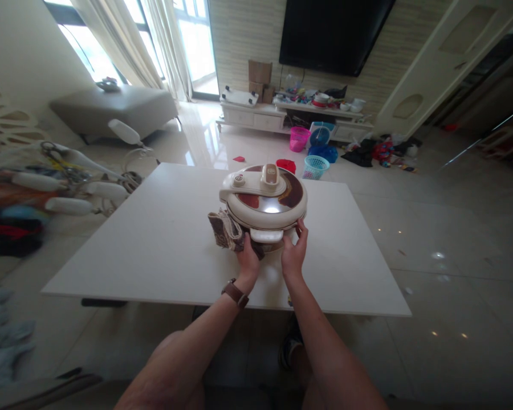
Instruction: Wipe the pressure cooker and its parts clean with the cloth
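An electric pressure cooker (260,219), cream with a brown, shiny lid, is upright over the middle of the white table (162,245). Along its left front side is a folded brown patterned cloth (226,232). My left hand (248,263) is closed on the cloth, thumb upward, pressing it to the cooker; most of its fingers are hidden. My right hand (294,253) grips the lower right front of the cooker, fingers curled round its side. The cooker's front tab sits between my thumbs. Its underside is hidden, so I cannot tell whether it touches the tabletop.
Beyond the table, a red container (285,165), a turquoise basket (316,167) and a pink basket (299,138) stand on the floor. A low white cabinet (256,119) runs along the wall. To the left lies a lamp (106,191) with several white shades.
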Tool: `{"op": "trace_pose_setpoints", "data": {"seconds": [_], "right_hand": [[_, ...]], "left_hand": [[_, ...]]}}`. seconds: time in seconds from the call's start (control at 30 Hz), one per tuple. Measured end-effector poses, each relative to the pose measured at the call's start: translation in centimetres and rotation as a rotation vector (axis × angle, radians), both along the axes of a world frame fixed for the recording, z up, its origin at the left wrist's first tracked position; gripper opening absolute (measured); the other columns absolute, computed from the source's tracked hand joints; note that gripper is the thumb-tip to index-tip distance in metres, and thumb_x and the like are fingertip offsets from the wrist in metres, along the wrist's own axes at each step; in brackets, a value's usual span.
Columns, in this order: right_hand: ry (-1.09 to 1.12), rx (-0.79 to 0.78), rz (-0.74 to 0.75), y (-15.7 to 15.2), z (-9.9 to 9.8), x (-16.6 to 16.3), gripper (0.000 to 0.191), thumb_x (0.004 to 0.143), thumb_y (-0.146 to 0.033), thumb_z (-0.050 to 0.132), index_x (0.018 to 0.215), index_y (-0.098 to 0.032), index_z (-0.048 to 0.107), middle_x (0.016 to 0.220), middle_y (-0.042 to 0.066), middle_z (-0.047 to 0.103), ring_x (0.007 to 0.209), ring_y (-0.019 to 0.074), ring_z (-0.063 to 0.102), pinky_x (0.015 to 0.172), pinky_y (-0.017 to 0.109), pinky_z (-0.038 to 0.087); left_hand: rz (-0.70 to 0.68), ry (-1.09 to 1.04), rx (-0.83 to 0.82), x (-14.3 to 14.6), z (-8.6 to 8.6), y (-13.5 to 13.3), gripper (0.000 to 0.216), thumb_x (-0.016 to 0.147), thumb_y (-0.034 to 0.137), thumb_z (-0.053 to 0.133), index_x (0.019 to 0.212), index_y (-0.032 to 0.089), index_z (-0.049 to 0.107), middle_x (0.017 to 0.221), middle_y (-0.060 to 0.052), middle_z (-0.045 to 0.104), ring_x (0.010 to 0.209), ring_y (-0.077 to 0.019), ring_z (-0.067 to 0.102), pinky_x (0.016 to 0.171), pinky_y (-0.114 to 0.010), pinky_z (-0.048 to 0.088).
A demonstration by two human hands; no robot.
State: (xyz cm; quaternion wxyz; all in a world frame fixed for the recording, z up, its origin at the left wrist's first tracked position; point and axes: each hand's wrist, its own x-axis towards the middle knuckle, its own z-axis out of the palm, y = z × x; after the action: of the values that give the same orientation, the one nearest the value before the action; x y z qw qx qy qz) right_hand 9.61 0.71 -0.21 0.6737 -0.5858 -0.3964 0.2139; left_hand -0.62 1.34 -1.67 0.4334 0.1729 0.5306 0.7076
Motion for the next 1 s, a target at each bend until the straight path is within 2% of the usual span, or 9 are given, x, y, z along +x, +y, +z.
{"op": "trace_pose_setpoints", "data": {"seconds": [0.13, 0.23, 0.43, 0.6, 0.73, 0.8, 0.9, 1.0], "right_hand": [[0.000, 0.001, 0.016, -0.1, 0.1, 0.0, 0.063, 0.080, -0.027, 0.060, 0.143, -0.023, 0.059, 0.159, 0.012, 0.057, 0.146, 0.0276, 0.054, 0.131, 0.054, 0.033], [0.003, 0.004, 0.020, -0.1, 0.1, 0.1, 0.063, 0.080, -0.027, 0.061, 0.143, -0.024, 0.059, 0.159, 0.011, 0.057, 0.146, 0.0273, 0.054, 0.131, 0.055, 0.033], [0.026, 0.001, 0.009, 0.1, 0.4, 0.2, 0.059, 0.080, -0.027, 0.062, 0.139, -0.024, 0.061, 0.155, 0.012, 0.059, 0.142, 0.0274, 0.057, 0.129, 0.053, 0.037], [0.033, 0.002, 0.016, 0.0, 0.6, 0.4, 0.057, 0.079, -0.027, 0.061, 0.136, -0.023, 0.061, 0.151, 0.012, 0.062, 0.140, 0.0274, 0.058, 0.127, 0.053, 0.038], [0.020, 0.004, 0.021, -0.1, 0.4, 0.4, 0.059, 0.079, -0.027, 0.061, 0.137, -0.023, 0.061, 0.152, 0.013, 0.061, 0.140, 0.0274, 0.058, 0.127, 0.054, 0.038], [0.014, -0.001, 0.020, -0.1, 0.3, 0.4, 0.059, 0.079, -0.027, 0.061, 0.138, -0.023, 0.060, 0.152, 0.012, 0.061, 0.140, 0.0274, 0.058, 0.127, 0.054, 0.038], [0.012, -0.004, 0.017, 0.0, 0.2, 0.4, 0.059, 0.078, -0.027, 0.061, 0.138, -0.024, 0.060, 0.154, 0.012, 0.060, 0.141, 0.0279, 0.058, 0.127, 0.055, 0.038], [0.013, 0.000, 0.014, 0.0, 0.2, 0.4, 0.060, 0.078, -0.028, 0.061, 0.138, -0.023, 0.060, 0.155, 0.014, 0.059, 0.141, 0.0286, 0.057, 0.128, 0.055, 0.038]], "left_hand": [[0.043, -0.025, 0.022, -2.1, -0.9, 2.9, 0.038, 0.104, 0.031, 0.062, 0.139, 0.016, 0.070, 0.158, -0.014, 0.063, 0.154, -0.0228, 0.053, 0.134, -0.042, 0.030], [0.040, -0.018, 0.039, -3.0, -1.2, 3.8, 0.035, 0.104, 0.032, 0.062, 0.134, 0.018, 0.073, 0.155, -0.012, 0.066, 0.155, -0.0217, 0.052, 0.134, -0.041, 0.029], [0.012, 0.057, 0.119, -2.5, 0.0, 1.8, 0.041, 0.104, 0.041, 0.064, 0.138, 0.019, 0.071, 0.158, -0.010, 0.063, 0.158, -0.0232, 0.047, 0.136, -0.038, 0.026], [-0.001, 0.197, 0.220, -3.5, 0.9, 1.7, 0.049, 0.101, 0.049, 0.066, 0.143, 0.023, 0.068, 0.162, -0.008, 0.059, 0.164, -0.0228, 0.036, 0.137, -0.036, 0.020], [-0.080, 0.477, 0.395, -3.9, 1.2, 1.3, 0.065, 0.090, 0.057, 0.078, 0.146, 0.024, 0.067, 0.172, -0.012, 0.046, 0.170, -0.0288, 0.022, 0.139, -0.043, 0.008], [-0.166, 0.589, 0.468, -4.0, 1.6, 1.0, 0.068, 0.083, 0.058, 0.084, 0.142, 0.025, 0.071, 0.172, -0.014, 0.046, 0.171, -0.0345, 0.017, 0.139, -0.051, 0.003], [-0.207, 0.632, 0.480, -4.3, 2.2, 0.9, 0.067, 0.079, 0.057, 0.087, 0.137, 0.025, 0.076, 0.167, -0.016, 0.051, 0.169, -0.0397, 0.018, 0.137, -0.057, 0.003], [-0.157, 0.623, 0.503, -4.3, 2.2, 1.4, 0.069, 0.082, 0.055, 0.084, 0.143, 0.023, 0.071, 0.169, -0.017, 0.048, 0.170, -0.0381, 0.017, 0.138, -0.055, 0.005]]}}
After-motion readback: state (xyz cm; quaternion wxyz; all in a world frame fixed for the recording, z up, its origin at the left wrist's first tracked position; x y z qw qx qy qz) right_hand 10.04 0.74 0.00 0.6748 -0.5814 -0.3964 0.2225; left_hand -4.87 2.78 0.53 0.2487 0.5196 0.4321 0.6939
